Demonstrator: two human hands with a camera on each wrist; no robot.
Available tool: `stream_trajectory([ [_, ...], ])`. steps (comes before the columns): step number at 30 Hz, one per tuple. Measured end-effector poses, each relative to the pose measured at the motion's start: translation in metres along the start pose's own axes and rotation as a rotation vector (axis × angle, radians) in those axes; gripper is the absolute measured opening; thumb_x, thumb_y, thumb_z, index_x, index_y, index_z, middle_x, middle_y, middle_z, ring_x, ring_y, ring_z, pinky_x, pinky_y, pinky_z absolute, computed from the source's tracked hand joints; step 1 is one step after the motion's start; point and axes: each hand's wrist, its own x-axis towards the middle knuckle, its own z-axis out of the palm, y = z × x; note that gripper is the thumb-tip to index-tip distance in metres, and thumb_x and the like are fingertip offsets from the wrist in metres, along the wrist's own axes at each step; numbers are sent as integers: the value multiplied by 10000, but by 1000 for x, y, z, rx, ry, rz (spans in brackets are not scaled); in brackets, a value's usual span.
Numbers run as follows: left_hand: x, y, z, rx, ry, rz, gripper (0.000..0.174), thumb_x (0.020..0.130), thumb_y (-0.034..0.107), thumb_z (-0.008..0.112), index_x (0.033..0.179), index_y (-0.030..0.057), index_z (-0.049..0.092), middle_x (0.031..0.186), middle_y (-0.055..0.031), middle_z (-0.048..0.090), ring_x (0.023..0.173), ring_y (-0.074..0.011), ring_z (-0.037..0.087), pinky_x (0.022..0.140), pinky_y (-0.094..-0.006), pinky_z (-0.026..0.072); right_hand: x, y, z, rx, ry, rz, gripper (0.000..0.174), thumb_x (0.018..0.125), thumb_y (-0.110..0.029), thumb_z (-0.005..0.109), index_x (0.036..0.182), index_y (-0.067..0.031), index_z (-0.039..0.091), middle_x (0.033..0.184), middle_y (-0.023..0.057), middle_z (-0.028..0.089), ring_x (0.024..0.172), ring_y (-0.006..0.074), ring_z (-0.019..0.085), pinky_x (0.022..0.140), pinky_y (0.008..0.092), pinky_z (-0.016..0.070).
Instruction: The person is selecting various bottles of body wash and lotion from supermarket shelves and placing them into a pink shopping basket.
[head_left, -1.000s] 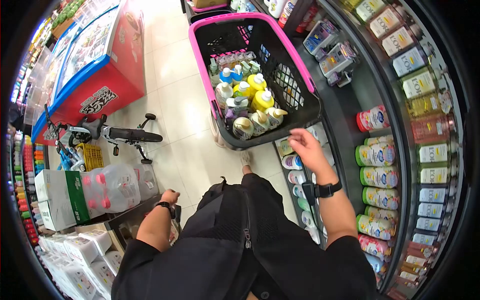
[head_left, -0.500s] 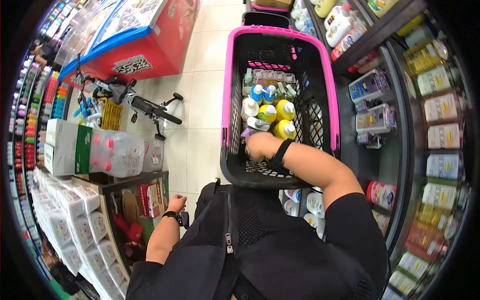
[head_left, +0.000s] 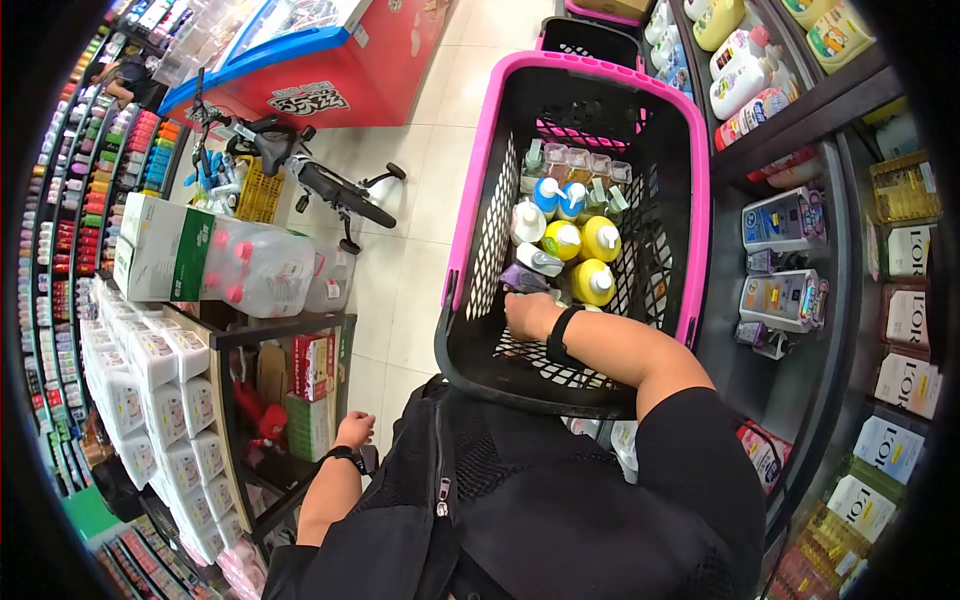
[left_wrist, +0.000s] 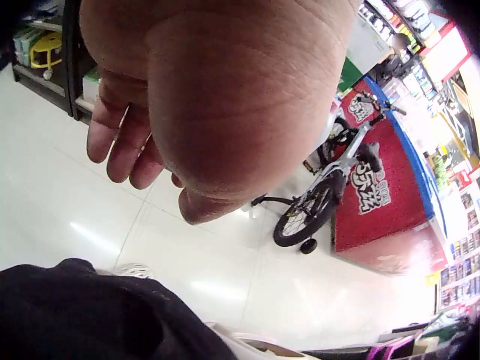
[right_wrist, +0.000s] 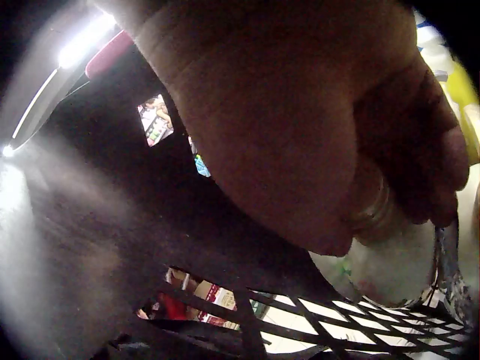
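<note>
Pale plastic bottle with a gold-coloured neck [right_wrist: 390, 262] sits low in the pink-rimmed black mesh basket [head_left: 690, 200], the right hand [head_left: 527, 315] curled round its top, just beside yellow pump bottles [head_left: 598, 240]. Left hand [head_left: 355, 430] hangs at the person's side, fingers loose, holding nothing.

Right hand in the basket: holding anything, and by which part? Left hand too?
Right hand grips a pale bottle by its neck, just under the top, inside the pink basket. Left hand holds nothing.
</note>
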Motion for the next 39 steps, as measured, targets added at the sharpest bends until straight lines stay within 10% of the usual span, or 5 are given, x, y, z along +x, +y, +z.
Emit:
stream_trajectory([
  [14,4,134,-10,19,-13,469,501,899,293,690,1285,-6,579,982,-101,698,862,-180,661,712,-324,547,-49,-7,-43,-38,92,8,483,779,-219,705,1190,3,582,1079,205,715,1003,372,694,835,452,551],
  [27,-79,349,-53,14,-475,1264,401,919,128,706,1272,-2,568,1133,-95,680,1022,-173,641,904,-299,512,-294,-135,-158,-78,995,-9,270,758,-308,681,776,-67,561,623,134,591,616,374,616,558,474,478],
  [33,-226,398,-43,444,-723,2215,772,772,242,854,1402,-4,482,1319,-127,591,1237,-226,543,1041,-378,430,-387,-216,-166,-66,1283,128,300,680,-293,747,834,-62,634,699,81,606,589,316,577,527,396,426],
  [36,-255,392,-10,577,-1179,1885,976,671,230,915,1466,-11,402,1377,-176,555,1290,-303,533,1104,-414,398,-390,-233,-149,66,1438,76,299,707,-303,733,842,-59,627,684,85,583,593,325,572,535,404,433],
  [39,-263,377,30,813,-1877,1145,1039,663,144,922,1510,6,337,1426,-121,534,1319,-246,510,1123,-415,389,-378,-246,-115,183,1459,154,266,737,-312,703,804,-73,607,669,105,578,596,347,574,532,424,432],
])
